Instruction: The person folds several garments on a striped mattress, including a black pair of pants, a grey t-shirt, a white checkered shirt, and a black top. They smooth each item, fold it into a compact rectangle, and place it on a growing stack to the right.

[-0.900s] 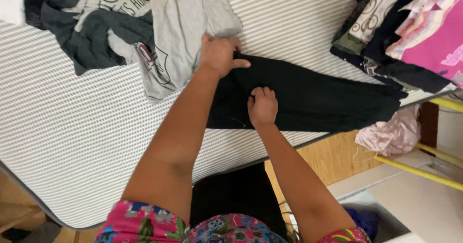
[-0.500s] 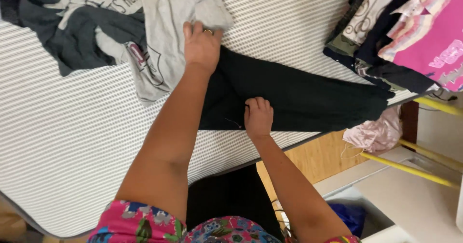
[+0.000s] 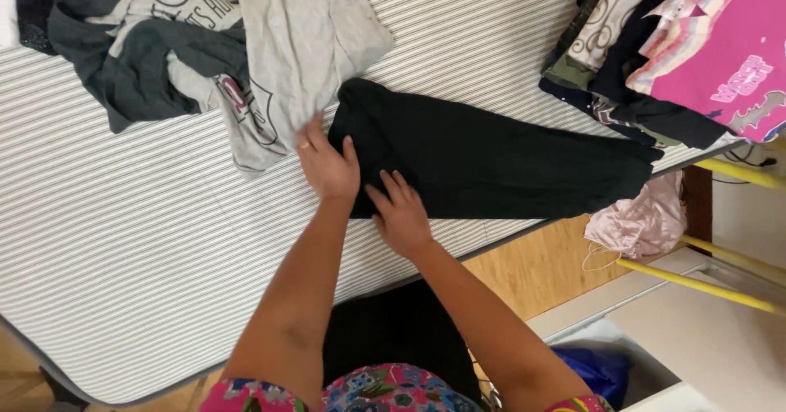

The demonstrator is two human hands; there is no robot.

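Observation:
A long black garment lies flat across a striped mattress. My left hand rests flat at the garment's left end, fingers apart, a ring on one finger. Beside it my right hand presses flat on the garment's near edge. Neither hand grips anything. A grey garment lies just beyond my left hand, touching the black one.
A heap of dark grey and printed clothes sits at the back left. A pile of folded clothes, pink on top, lies at the right edge. A pale pink cloth hangs by a yellow rail.
My left hand has come back from the far edge of the black garment to its near left end. My right hand has shifted slightly and flattened.

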